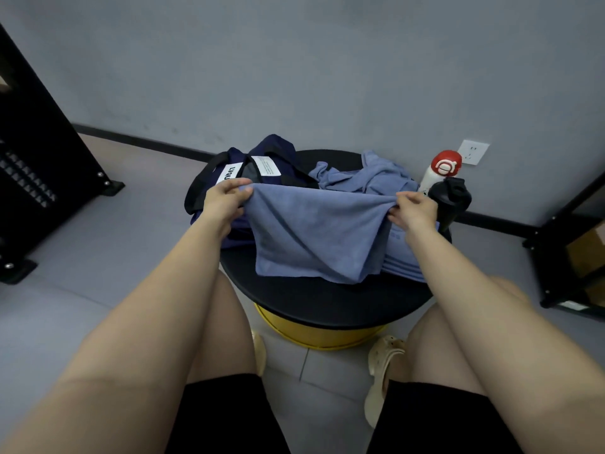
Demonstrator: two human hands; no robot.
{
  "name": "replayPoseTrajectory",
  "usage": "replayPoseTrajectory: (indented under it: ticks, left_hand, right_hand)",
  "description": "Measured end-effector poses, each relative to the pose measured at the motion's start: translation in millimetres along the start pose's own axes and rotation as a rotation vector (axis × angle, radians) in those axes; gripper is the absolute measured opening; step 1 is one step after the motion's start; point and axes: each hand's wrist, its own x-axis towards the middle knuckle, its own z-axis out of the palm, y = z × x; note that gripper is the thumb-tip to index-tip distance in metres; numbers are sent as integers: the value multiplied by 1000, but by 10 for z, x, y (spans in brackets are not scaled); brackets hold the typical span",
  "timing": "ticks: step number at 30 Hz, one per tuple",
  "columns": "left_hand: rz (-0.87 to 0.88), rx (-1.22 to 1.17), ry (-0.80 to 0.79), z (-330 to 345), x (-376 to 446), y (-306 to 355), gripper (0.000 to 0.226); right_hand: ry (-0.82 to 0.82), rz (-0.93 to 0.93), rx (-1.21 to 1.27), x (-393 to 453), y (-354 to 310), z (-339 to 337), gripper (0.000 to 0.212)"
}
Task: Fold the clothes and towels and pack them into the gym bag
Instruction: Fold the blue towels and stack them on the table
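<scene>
Table (pixel 327 303): round, black, right in front of the knees.
Towel (pixel 314 231): blue, stretched above the near edge.
Gym bag (pixel 262 165): navy, far-left edge.
Left hand (pixel 226 199): pinched the towel's left corner.
Right hand (pixel 414 211): pinched the right corner.

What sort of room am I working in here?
Probably a gym or workout room: black equipment frames stand on both sides, and a gym bag and two bottles sit on a small round table.
</scene>
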Motion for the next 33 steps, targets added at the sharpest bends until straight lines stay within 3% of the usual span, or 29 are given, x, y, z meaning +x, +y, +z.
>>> replayPoseTrajectory:
  ticks: [5, 8, 11, 14, 16, 21, 28, 33]
  left_hand:
    - [21, -52, 8, 65, -49, 66, 16]
    - [37, -74, 44, 111, -63, 111, 20]
    - [39, -85, 61, 134, -43, 143, 31]
    - [55, -62, 62, 141, -5, 147, 35]
    - [68, -31, 79, 138, 18, 146, 34]
    - [104, 11, 82, 122, 45, 142, 30]
    - [144, 11, 76, 135, -22, 152, 25]
    - [206, 66, 110, 134, -74, 162, 14]
  right_hand:
    - [-95, 55, -119, -32, -195, 11, 12]
    - [-280, 217, -19, -42, -326, -29, 15]
    - [-518, 275, 40, -52, -423, -120, 5]
    - [-632, 162, -14, -8, -445, -172, 37]
    - [-583, 35, -187, 21, -411, -175, 52]
    - [-309, -264, -490, 113, -290, -188, 33]
    - [-191, -377, -820, 115, -187, -204, 17]
    - [-133, -389, -804, 51, -90, -149, 18]
